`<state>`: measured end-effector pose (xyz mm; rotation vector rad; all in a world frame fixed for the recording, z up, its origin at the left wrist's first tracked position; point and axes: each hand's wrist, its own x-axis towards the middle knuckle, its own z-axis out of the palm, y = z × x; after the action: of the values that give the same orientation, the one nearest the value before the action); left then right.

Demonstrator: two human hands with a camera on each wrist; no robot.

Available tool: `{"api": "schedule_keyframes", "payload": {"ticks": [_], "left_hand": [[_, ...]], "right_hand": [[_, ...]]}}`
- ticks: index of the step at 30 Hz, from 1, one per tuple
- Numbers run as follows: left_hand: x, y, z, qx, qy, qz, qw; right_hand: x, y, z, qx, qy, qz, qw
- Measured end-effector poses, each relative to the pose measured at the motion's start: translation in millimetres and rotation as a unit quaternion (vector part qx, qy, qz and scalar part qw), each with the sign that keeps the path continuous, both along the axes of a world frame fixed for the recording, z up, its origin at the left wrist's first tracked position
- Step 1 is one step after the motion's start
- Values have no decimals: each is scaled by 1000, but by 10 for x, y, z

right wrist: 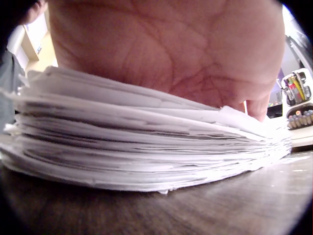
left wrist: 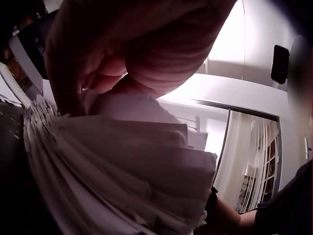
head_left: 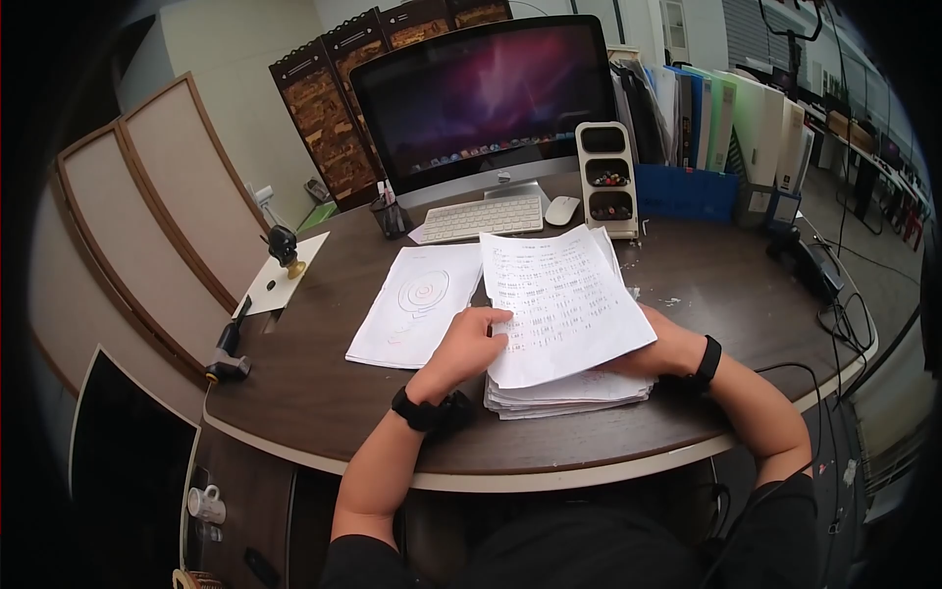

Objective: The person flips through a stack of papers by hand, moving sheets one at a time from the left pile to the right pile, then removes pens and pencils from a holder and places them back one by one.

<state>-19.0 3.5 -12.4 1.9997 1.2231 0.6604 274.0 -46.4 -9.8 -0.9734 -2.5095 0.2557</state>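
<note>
Black sleeves are worn; marked white paper is pinched by the left hand; whether the right hand grips cannot be told.

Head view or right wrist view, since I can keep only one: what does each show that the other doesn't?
Only the head view shows the white mug and the sheet with drawn rings. Only the right wrist view shows the creases across the palm of the right hand. Both show the paper pile, the brown desk and the white organizer.
</note>
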Motion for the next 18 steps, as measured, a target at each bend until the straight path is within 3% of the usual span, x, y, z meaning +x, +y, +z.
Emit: {"api": "schedule_keyframes", "payload": {"ticks": [3, 10, 12, 13, 15, 16, 18], "left_hand": [[-12, 15, -8, 0, -7, -21, 1000], [-13, 37, -54, 21, 20, -22, 999], [-5, 24, -16, 20, 26, -23, 999], [7, -1, 17, 15, 35, -19, 999], [14, -2, 24, 11, 43, -15, 999], [7, 6, 5, 22, 33, -21, 999], [-14, 22, -51, 30, 24, -25, 999]], "right_hand": [[83, 50, -82, 69, 3, 23, 997], [101, 90, -114, 82, 0, 34, 996], [160, 128, -160, 123, -54, -47, 990], [187, 132, -155, 124, -54, -47, 990], [226, 130, -108, 193, -104, -155, 963], [237, 134, -54, 192, -105, -155, 963], [249, 144, 60, 58, -108, -284, 951]]}}
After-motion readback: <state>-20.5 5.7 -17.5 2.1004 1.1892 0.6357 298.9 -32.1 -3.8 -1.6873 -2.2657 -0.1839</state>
